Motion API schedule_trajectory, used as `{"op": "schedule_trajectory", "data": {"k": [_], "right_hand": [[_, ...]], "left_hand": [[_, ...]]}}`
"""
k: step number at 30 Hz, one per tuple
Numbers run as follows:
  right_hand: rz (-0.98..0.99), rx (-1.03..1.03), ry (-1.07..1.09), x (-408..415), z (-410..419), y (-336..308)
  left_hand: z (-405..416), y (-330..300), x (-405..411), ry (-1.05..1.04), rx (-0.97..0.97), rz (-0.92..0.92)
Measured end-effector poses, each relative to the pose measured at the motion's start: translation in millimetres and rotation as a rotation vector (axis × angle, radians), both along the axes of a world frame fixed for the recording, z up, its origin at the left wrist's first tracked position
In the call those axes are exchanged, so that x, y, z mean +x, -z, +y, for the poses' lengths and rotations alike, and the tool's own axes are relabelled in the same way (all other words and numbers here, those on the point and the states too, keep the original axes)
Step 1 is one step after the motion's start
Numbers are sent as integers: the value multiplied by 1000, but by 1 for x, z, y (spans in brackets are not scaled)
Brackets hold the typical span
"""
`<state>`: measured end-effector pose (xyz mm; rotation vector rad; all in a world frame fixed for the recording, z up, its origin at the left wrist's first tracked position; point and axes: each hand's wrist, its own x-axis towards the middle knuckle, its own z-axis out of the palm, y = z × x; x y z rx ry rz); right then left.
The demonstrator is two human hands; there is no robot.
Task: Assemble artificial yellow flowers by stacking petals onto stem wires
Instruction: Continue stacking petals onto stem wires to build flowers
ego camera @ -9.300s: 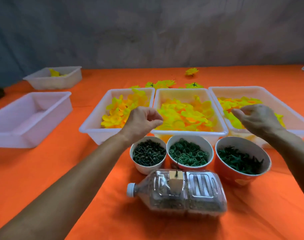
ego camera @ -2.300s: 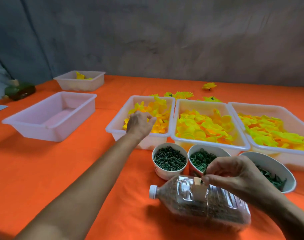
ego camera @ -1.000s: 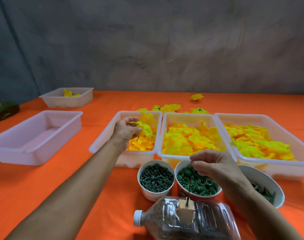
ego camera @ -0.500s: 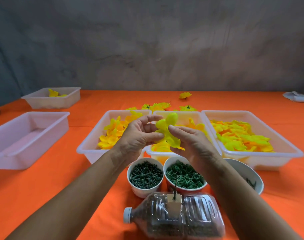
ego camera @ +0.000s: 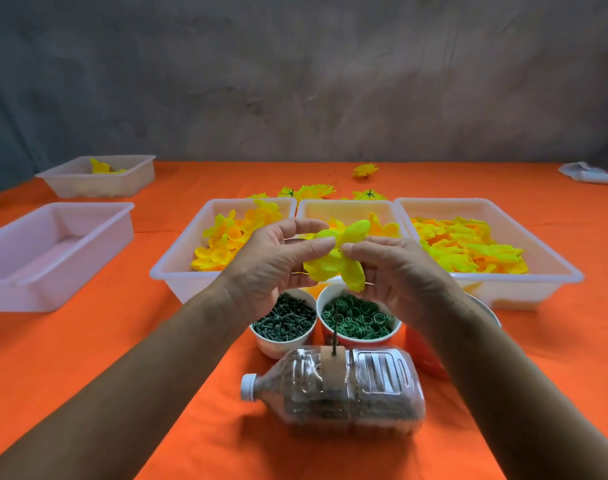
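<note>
Both hands meet above the cups and hold one yellow petal piece (ego camera: 340, 261) between them. My left hand (ego camera: 271, 268) pinches its left side, my right hand (ego camera: 399, 271) pinches its right side. Below them a thin dark stem wire (ego camera: 334, 329) stands upright in a cardboard patch on a clear plastic bottle (ego camera: 333, 386) lying on its side. Three white trays behind hold yellow and orange petals: the left tray (ego camera: 178, 268), the middle tray (ego camera: 347, 206), the right tray (ego camera: 544, 261).
A cup of dark green pegs (ego camera: 283, 322), a cup of green rings (ego camera: 359, 317) and a red bowl (ego camera: 423, 355) stand before the trays. An empty tray (ego camera: 53, 251) and a smaller tray (ego camera: 98, 178) sit left. Finished flowers (ego camera: 309, 192) lie behind on the orange cloth (ego camera: 88, 341).
My left hand took a petal piece from the left tray and my right hand left the stem wire; both hands came together on the petal piece and now hold it slightly lower.
</note>
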<state>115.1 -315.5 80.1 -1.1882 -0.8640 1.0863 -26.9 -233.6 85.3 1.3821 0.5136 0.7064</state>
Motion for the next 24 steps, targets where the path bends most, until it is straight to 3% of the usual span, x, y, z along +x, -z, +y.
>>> {"op": "schedule_trajectory", "data": {"k": [24], "right_hand": [[-96, -177, -67, -15, -42, -3]], "left_hand": [[-45, -1, -20, -64, -148, 120]]}}
